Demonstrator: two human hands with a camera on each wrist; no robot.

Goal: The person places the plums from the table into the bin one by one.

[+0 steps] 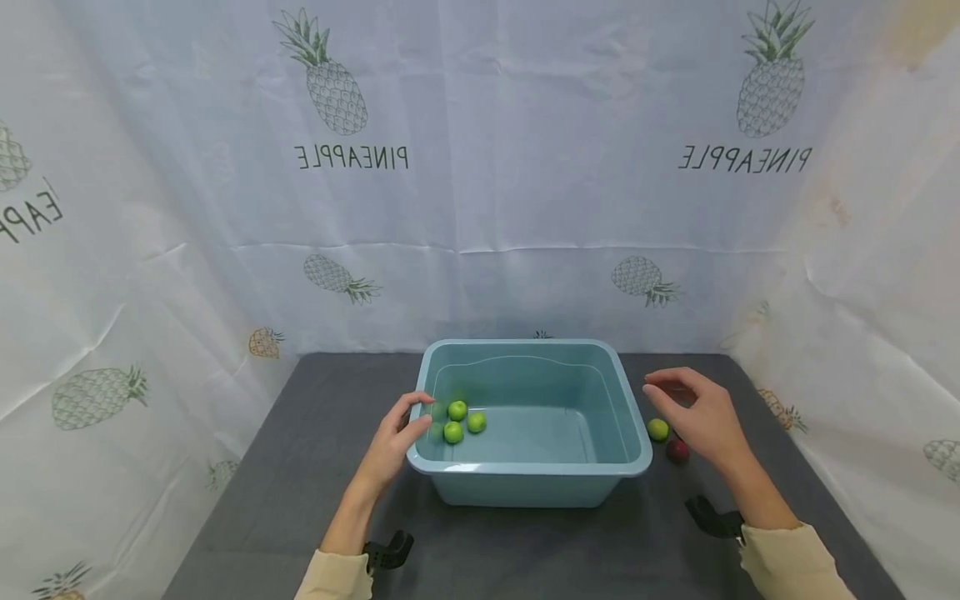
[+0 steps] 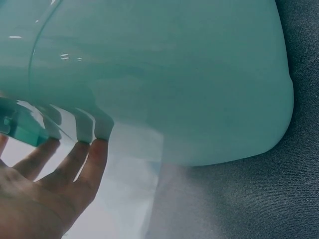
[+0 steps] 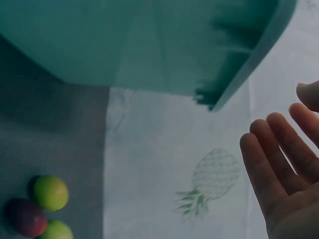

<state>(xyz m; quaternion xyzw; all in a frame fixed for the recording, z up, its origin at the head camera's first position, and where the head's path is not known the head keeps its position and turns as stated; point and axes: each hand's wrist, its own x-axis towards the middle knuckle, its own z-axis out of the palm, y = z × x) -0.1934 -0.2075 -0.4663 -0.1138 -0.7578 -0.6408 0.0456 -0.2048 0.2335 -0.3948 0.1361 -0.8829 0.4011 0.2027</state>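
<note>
Before me: dark grey table (image 1: 300,467); white pineapple-print cloth (image 1: 525,167) hung behind and at both sides, creased; light even.

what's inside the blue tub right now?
Three small green fruits lie on the floor of the blue tub, bunched near its left wall by the left hand. Nothing else shows inside; the near wall hides a strip of the tub floor behind it.

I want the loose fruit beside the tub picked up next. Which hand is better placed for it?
The right hand. It hovers open just above the green fruit and red fruit on the tub's right, while the left hand rests on the opposite rim.
</note>
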